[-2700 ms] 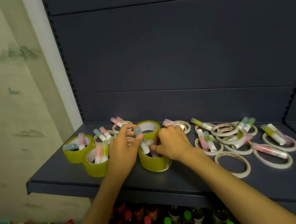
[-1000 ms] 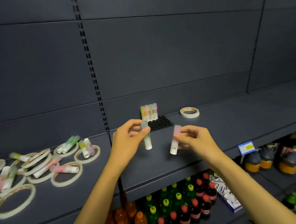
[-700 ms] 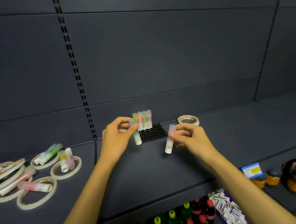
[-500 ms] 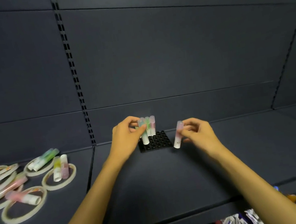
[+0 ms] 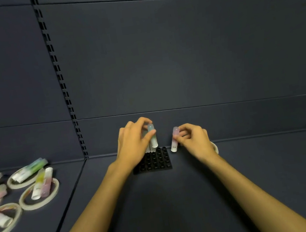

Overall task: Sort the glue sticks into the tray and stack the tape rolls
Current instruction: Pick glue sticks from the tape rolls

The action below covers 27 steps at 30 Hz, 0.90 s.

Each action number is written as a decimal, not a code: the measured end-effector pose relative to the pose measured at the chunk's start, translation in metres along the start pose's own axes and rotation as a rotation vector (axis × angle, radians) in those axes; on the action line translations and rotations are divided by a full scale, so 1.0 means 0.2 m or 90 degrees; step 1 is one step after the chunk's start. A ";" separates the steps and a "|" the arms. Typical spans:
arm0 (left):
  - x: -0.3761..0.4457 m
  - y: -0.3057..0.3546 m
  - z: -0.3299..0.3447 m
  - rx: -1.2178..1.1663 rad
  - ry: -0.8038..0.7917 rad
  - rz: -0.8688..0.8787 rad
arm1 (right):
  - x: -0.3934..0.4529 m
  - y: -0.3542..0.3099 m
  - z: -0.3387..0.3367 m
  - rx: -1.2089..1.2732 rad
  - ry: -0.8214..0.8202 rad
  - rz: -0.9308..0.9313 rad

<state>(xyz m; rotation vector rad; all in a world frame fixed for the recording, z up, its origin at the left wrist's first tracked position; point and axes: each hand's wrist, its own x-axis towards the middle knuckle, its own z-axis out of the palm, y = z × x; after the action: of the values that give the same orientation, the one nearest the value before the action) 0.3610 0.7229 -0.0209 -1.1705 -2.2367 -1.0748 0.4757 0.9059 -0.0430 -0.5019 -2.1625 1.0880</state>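
A black tray (image 5: 156, 162) with rows of round holes sits on the dark shelf near the back wall. My left hand (image 5: 133, 142) pinches a pale blue-green glue stick (image 5: 153, 138) upright over the tray's back row, hiding the sticks that stand there. My right hand (image 5: 194, 139) pinches a pink glue stick (image 5: 174, 139), tilted, just right of the tray. A white tape roll (image 5: 214, 147) peeks out behind my right wrist. At the left lie several flat tape rolls (image 5: 40, 194) with glue sticks (image 5: 40, 182) on them.
The dark shelf (image 5: 180, 201) runs wide in front of the tray and to its right. A slotted upright (image 5: 59, 80) and the dark back panel stand close behind. A seam between shelf sections runs left of my left forearm.
The view swung right from the tape rolls to the tray. Both hands carried their glue sticks forward; the left one now hangs over the tray's back row, the right one beside the tray.
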 end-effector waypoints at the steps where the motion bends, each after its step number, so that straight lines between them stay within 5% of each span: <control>1: 0.01 0.00 0.01 0.018 0.002 0.006 | 0.03 0.01 0.02 0.004 -0.007 -0.004; 11: 0.07 0.01 0.13 0.150 -0.014 0.058 | 0.14 0.08 0.16 -0.067 -0.065 -0.116; 27: 0.12 -0.02 0.20 0.250 -0.063 0.094 | 0.18 0.10 0.18 -0.112 -0.101 -0.135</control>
<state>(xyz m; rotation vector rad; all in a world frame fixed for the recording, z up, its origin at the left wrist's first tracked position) 0.3446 0.7661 -0.0326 -1.2101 -2.2566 -0.4981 0.4258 0.9183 -0.0618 -0.2622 -2.4006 0.8522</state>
